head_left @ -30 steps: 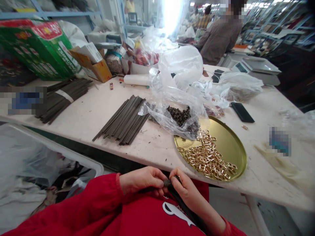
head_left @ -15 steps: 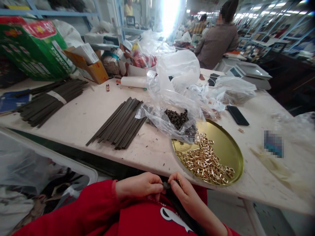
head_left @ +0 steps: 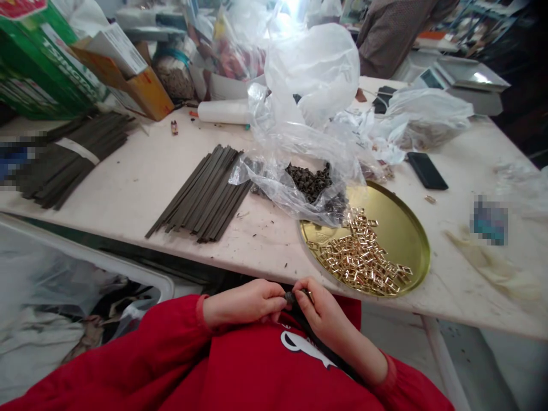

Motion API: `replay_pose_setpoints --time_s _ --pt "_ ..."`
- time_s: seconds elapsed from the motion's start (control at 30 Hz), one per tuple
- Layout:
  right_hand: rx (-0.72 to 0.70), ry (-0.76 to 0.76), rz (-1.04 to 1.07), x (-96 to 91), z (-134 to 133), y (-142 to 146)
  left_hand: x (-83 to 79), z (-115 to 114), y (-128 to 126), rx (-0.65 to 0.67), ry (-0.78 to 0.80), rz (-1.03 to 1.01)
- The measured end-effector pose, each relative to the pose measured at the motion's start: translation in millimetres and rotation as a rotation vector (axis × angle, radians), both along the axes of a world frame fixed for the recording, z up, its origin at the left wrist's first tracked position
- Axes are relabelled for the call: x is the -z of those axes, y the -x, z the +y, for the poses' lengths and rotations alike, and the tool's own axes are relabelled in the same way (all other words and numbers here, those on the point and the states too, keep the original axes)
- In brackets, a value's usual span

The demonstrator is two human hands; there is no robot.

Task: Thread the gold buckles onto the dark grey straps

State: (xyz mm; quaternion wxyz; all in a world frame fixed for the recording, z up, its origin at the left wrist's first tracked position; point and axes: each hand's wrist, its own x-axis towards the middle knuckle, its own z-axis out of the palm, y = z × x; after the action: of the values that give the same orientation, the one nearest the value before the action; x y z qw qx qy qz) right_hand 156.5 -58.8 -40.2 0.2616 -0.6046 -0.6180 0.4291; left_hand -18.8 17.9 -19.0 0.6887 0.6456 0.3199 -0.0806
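Note:
Just below the table edge, my left hand (head_left: pixel 244 301) and my right hand (head_left: pixel 319 308) meet over my lap, both pinched on the end of a dark strap (head_left: pixel 295 302) that trails down along my right forearm. A small gold buckle shows at my right fingertips. On the white table (head_left: pixel 141 182) in front lies a round gold tray (head_left: pixel 402 228) with several gold buckles (head_left: pixel 359 260). A flat row of dark straps (head_left: pixel 205 194) lies left of the tray. A clear plastic bag (head_left: pixel 295 182) with small dark loops overlaps the tray's far rim.
A second bundle of dark straps (head_left: pixel 68 157) lies at the far left by a green carton (head_left: pixel 38 63) and an orange box (head_left: pixel 137 85). A black phone (head_left: pixel 426 170) and more plastic bags lie at the right. A person in brown sits behind. A bin (head_left: pixel 85 279) stands left of my lap.
My view has tilted down and moved closer to the table. Both hands stay together on the strap end, fingers shifting only slightly.

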Motion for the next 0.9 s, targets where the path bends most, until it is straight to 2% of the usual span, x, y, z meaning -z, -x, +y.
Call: replay_pose_setpoints --time_s 0.13,0.27,0.4,0.67,0.8,0.9 --pt "0.115 -0.020 -0.068 6.2 -2.6 4.4 3.7 -3.0 -4.8 -0.030 -0.114 -0.009" --pt "0.182 -0.017 -0.060 10.9 -7.7 6.3 11.4 -12.0 -13.1 -0.101 -0.035 0.030" --pt "0.134 -0.009 0.000 9.6 -11.9 2.1 14.0 -14.9 -12.7 -0.068 -0.019 0.021" --pt "-0.004 -0.012 0.055 3.1 -17.4 -0.4 8.6 -11.8 -1.4 0.103 -0.183 0.013" --pt "-0.073 0.004 0.025 0.6 -20.0 2.1 6.8 -15.8 -7.4 0.119 -0.158 0.019" --pt "-0.054 0.015 0.090 0.4 -19.6 3.4 7.1 -15.2 -8.7 0.113 -0.151 0.015"
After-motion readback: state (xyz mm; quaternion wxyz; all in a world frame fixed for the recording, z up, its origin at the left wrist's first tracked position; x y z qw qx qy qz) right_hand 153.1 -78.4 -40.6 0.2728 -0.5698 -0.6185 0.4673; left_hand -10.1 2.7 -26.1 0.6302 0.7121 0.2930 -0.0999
